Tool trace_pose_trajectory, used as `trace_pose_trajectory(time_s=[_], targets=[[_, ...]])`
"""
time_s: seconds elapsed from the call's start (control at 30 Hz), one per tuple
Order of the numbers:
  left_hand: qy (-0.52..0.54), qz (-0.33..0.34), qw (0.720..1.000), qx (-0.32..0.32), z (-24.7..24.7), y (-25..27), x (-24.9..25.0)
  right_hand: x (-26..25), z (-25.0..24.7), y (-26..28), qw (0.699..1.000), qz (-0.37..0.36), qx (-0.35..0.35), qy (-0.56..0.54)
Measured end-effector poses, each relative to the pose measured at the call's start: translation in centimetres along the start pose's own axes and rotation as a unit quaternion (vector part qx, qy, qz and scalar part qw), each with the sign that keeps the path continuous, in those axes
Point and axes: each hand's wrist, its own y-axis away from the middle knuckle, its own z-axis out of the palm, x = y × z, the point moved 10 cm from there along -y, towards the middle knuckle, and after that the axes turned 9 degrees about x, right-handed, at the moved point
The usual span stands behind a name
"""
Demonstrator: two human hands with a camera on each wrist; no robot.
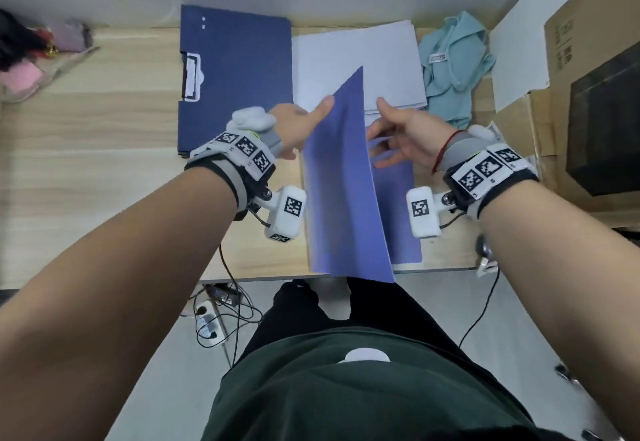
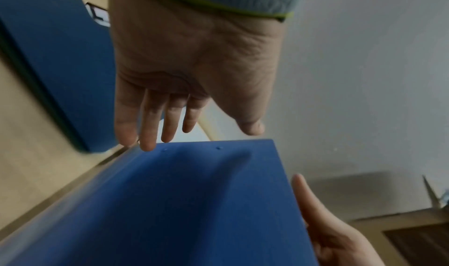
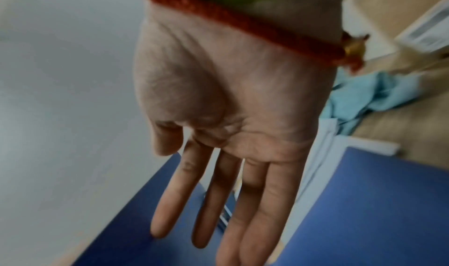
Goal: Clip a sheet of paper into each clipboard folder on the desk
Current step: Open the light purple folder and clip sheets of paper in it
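A blue clipboard folder lies at the desk's front edge with its cover (image 1: 339, 181) raised on edge above its base (image 1: 398, 212). My left hand (image 1: 304, 118) is at the cover's top edge from the left, fingers straight, thumb against the blue face (image 2: 194, 203). My right hand (image 1: 391, 132) reaches from the right, and its straight fingers (image 3: 206, 203) touch the cover's inner side (image 3: 136, 231). A white paper stack (image 1: 356, 66) lies just behind. A second blue folder (image 1: 235, 77) lies flat at the back left, showing its clip (image 1: 192, 75).
A teal cloth (image 1: 453, 66) lies right of the paper. Cardboard boxes (image 1: 588, 42) and a dark box (image 1: 606, 129) crowd the right end. Pink and dark items (image 1: 24, 59) sit at the far left. Bare wooden desk (image 1: 86, 163) spreads to the left.
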Motion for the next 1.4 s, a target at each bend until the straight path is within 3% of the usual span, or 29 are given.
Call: trace_pose_trajectory(time_s=[0.13,0.23,0.33,0.43,0.6,0.73,0.8,0.9,1.03,1.17,1.4], targets=[[0.036,0.023,0.997,0.070,-5.8,1.0,2.0,-3.3,8.4,0.2,0.991,-0.043,-0.107,0.072],[0.012,0.045,0.989,0.137,-9.0,0.7,1.4,-2.6,12.1,-0.7,0.984,-0.045,-0.112,0.134],[-0.082,0.035,0.980,0.177,-11.6,0.0,-1.7,-0.5,12.8,-3.1,0.976,-0.032,-0.056,0.209],[-0.127,0.035,0.967,0.218,-12.7,-0.7,-4.4,2.5,9.9,-5.3,0.967,0.002,0.041,0.253],[-0.167,0.004,0.952,0.258,-12.2,-1.5,-9.7,7.3,7.0,-6.5,0.911,0.043,0.105,0.397],[-0.236,-0.050,0.890,0.387,-12.2,-1.8,-12.8,10.1,6.6,-7.6,0.868,0.062,0.127,0.477],[-0.275,-0.034,0.897,0.344,-11.0,-2.4,-12.9,10.9,7.2,-8.1,0.843,0.062,0.117,0.521],[-0.339,0.057,0.906,0.246,-7.2,-3.4,-11.8,11.4,7.7,-8.4,0.816,0.066,0.125,0.560],[-0.296,0.076,0.920,0.244,-4.0,-2.9,-9.4,11.6,8.0,-7.4,0.799,0.070,0.143,0.580],[-0.389,0.154,0.898,0.133,1.1,-3.2,-9.0,11.8,7.9,-7.5,0.807,0.069,0.146,0.568],[-0.446,0.175,0.876,-0.053,6.2,-3.3,-11.1,11.7,7.9,-6.9,0.791,0.050,0.141,0.594]])
